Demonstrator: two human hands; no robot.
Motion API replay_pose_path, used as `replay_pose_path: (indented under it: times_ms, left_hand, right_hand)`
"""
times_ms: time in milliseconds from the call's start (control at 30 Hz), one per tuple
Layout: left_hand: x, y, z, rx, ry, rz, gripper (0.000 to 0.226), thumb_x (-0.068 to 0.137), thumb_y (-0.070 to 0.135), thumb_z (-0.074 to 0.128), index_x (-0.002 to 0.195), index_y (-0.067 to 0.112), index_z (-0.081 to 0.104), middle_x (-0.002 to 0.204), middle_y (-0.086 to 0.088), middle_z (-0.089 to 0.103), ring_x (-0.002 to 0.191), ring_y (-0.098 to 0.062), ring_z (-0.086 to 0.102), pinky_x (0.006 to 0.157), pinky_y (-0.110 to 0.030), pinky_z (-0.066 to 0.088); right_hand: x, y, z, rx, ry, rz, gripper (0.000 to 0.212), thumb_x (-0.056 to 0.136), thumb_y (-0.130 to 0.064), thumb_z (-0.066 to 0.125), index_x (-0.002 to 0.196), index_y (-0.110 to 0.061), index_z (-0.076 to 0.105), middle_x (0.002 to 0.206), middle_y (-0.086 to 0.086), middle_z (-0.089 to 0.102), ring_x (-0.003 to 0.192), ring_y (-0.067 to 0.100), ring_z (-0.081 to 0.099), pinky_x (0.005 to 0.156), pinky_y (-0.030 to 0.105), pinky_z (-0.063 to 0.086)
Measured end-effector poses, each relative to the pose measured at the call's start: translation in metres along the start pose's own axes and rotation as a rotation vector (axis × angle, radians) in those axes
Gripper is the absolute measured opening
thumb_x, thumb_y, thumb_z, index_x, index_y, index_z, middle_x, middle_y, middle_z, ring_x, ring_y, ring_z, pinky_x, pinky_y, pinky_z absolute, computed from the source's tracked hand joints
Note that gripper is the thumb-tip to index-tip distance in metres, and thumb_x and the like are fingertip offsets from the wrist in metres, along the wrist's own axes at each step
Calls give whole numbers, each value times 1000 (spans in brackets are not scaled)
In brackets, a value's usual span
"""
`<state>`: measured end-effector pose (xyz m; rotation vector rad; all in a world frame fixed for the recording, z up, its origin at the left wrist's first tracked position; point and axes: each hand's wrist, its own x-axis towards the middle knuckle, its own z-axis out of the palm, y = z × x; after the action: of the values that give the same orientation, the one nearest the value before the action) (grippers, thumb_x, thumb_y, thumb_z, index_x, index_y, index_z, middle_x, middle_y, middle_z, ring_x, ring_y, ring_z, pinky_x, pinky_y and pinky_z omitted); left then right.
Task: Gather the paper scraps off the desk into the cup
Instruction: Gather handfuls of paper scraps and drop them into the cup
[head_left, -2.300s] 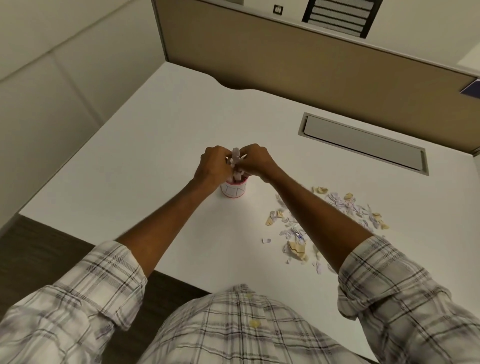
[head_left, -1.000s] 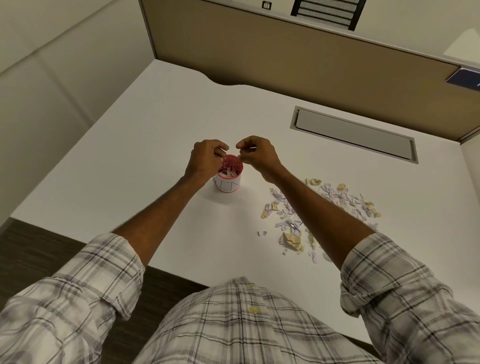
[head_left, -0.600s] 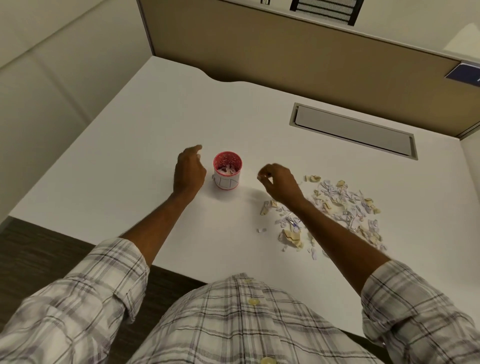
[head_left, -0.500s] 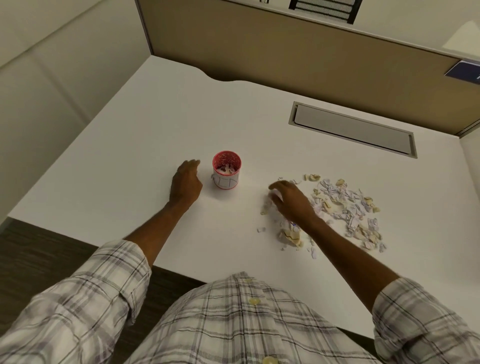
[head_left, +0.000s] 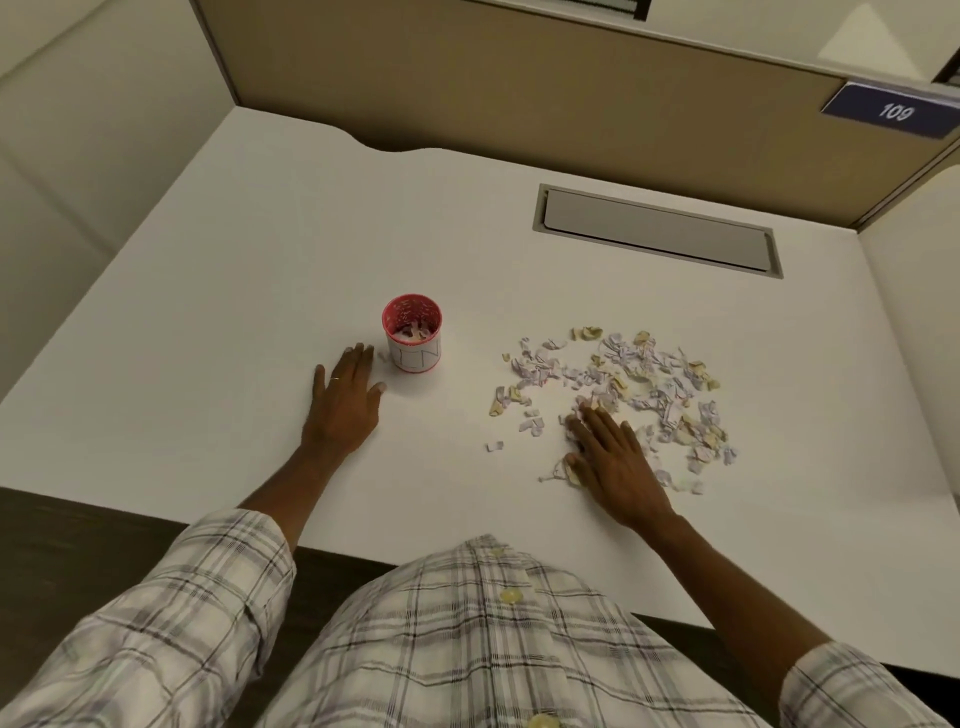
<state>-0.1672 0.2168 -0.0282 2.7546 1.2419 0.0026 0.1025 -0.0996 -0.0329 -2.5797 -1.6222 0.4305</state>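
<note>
A small white cup (head_left: 414, 339) with a red rim and red inside stands upright on the white desk (head_left: 260, 270), a few scraps lying in its bottom. My left hand (head_left: 345, 397) rests flat on the desk just left of the cup, fingers spread, holding nothing. A loose pile of torn white, lilac and yellow paper scraps (head_left: 639, 379) is spread to the right of the cup. My right hand (head_left: 610, 457) lies palm down on the near left edge of that pile, fingers stretched over some scraps.
A grey cable flap (head_left: 657, 231) is set into the desk at the back right. A tan partition (head_left: 519, 83) closes the back, with a blue "109" plate (head_left: 891, 111). One stray scrap (head_left: 495, 446) lies between cup and pile. The desk's near edge runs below my wrists.
Both hands left the cup's mouth after dropping scraps in. The left came down flat beside the cup; the right swung right and down onto the scrap pile.
</note>
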Motion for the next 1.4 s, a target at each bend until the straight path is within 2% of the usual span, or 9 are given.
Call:
replay_pose_path:
  times_ms: [200,367,467,733,900,1000,1133,1267,1400]
  left_hand:
    - [4,2,-1,31,-11,54,51,106,30,31,157,22,28,165,-6,23,153,-23,23,120,-58,20]
    - [-11,-5,7,4,11,39,52,107,33,28,156,15,29,165,0,22,155,-16,15,122,-56,17]
    - [-42,7,18,-23,67,108,56,105,37,22,155,12,32,163,-1,26,154,-17,19,123,-54,17]
    - [-77,107,47,-78,-94,489,66,104,54,18,159,18,17,168,3,10,156,-12,-2,126,-48,6]
    - [-47,170,39,-87,-142,447,77,100,61,20,159,13,13,168,-4,-2,156,-19,-6,126,-50,4]
    - [-26,188,35,-93,-142,393,81,99,63,24,160,12,7,167,-8,-8,155,-26,-11,126,-50,2]
    - [-6,201,32,-163,-142,301,94,92,72,30,160,17,-4,166,-12,-16,154,-33,-15,126,-51,0]
    - [-2,215,34,-303,-209,312,99,89,74,39,160,20,-3,166,-10,-16,155,-26,-14,127,-45,-1]
    - [-13,235,38,-404,-262,420,96,89,68,48,160,18,7,168,-5,-7,156,-18,-9,128,-39,0]
  right_hand:
    - [-6,4,0,-12,1,17,61,108,-51,23,163,-27,11,171,-5,1,159,17,-1,131,47,7]
    - [-9,8,2,10,13,13,59,109,-49,24,162,-27,13,172,-6,1,159,14,-2,131,46,5]
    - [-12,15,3,26,41,18,58,109,-47,25,162,-26,17,171,-4,6,159,15,1,131,45,7]
    - [-22,24,-5,69,205,-95,41,106,-24,49,145,-13,54,158,8,44,147,29,41,116,44,43]
    - [-39,40,-15,126,245,-59,35,102,-21,58,136,-13,62,154,12,48,140,32,48,107,45,52]
    - [-53,57,-23,170,286,38,41,100,-23,61,140,-17,57,158,7,42,142,29,45,106,44,53]
    - [-73,81,-30,269,278,211,65,94,-46,64,152,-26,41,166,0,27,151,24,30,114,42,41]
    - [-79,86,-26,371,171,326,91,89,-52,70,161,-27,20,171,4,7,157,30,16,121,47,30]
    - [-56,72,-25,344,138,275,79,97,-40,64,161,-24,21,170,9,13,157,29,14,124,43,25]
